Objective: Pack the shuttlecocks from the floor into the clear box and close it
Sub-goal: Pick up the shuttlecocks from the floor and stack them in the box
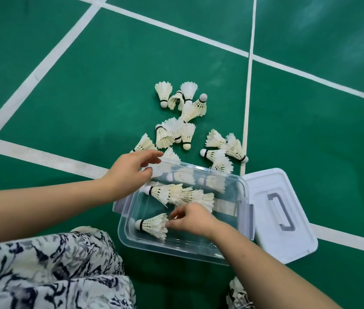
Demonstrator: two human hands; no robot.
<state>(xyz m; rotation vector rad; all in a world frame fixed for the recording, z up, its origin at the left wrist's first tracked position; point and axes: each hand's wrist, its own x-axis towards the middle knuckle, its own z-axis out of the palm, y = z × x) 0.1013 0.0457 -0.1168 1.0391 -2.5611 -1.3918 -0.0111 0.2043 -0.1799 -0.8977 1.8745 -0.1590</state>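
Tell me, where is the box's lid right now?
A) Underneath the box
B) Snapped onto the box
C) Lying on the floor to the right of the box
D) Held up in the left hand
C: the white lid lies flat on the green floor, handle up, beside the open clear box.

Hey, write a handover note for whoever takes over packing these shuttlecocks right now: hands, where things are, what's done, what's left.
Hands: the left hand is open over the far left corner of the box, holding nothing. The right hand is inside the box, fingertips at the feathers of the near shuttlecock; gripping or letting go, can't tell.
Done: a few shuttlecocks lie in the box, including a nested row.
Left: the pile on the floor beyond the box still needs packing. Then the lid, lying on the floor right of the box, goes on.
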